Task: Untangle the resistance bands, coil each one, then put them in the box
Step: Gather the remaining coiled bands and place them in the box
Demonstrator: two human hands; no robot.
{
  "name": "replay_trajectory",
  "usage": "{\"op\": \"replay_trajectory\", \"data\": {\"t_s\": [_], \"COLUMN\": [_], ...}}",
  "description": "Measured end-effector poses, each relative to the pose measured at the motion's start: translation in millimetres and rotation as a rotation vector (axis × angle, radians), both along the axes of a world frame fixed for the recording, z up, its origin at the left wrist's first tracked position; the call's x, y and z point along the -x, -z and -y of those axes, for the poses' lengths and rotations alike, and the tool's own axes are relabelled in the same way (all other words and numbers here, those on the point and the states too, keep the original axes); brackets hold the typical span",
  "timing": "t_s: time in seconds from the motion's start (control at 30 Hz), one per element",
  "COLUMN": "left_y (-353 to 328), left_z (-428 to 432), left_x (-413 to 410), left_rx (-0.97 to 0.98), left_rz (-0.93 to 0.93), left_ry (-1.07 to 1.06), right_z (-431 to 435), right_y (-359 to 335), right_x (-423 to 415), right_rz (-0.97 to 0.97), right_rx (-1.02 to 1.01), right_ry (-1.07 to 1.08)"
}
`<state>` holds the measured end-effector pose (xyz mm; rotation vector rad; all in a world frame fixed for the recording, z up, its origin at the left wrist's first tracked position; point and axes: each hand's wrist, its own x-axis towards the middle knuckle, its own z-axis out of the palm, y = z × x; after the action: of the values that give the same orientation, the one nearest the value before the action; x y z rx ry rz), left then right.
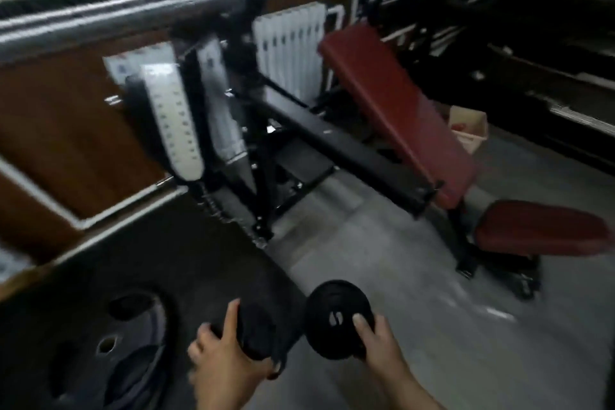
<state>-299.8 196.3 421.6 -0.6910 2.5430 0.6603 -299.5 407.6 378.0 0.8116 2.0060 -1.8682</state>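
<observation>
Since each hand holds a rolled-up black band, the coiling looks done. Left hand (226,356) grips one coil (258,331); right hand (376,339) pinches the other coil (337,319). What seems a box (469,128), blurry, waits far behind the red bench (399,110).

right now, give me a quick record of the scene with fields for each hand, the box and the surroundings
left hand: grips a coiled black resistance band, fingers curled round it
right hand: holds a second coiled black band, coil face toward the camera
coils: apart, not touching
box: open cardboard box on the grey floor behind the red padded bench; contents unclear
left foreground: large black weight plate
image: motion-blurred
</observation>
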Motion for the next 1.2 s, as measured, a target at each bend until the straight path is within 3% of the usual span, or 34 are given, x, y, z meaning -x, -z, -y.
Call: {"op": "replay_trajectory", "data": {"t_s": [0.2, 0.33, 0.6, 0.83, 1.0, 1.2], "left_y": [9, 17, 19, 3, 6, 0], "left_z": [-196, -319, -480, -635, -767, -902], "left_x": [79, 109, 186, 263, 272, 244], "left_rx": [0.014, -0.087, -0.100, -0.029, 0.011, -0.029], "left_rz": [0.097, 0.179, 0.111, -0.024, -0.036, 0.032], "left_ry": [0.225, 0.360, 0.585, 0.766, 0.819, 0.616], "right_z": [-191, -305, -453, -575, -699, -868], "right_y": [-12, -19, -34, -30, -19, -29], "right_x": [42, 60, 94, 107, 103, 89], "right_rz": [-0.004, -0.019, -0.135, -0.084, -0.024, 0.071], "right_rx": [0.008, 0.010, 0.096, 0.096, 0.031, -0.046], "right_ry": [0.219, 0.384, 0.646, 0.837, 0.814, 0.610]}}
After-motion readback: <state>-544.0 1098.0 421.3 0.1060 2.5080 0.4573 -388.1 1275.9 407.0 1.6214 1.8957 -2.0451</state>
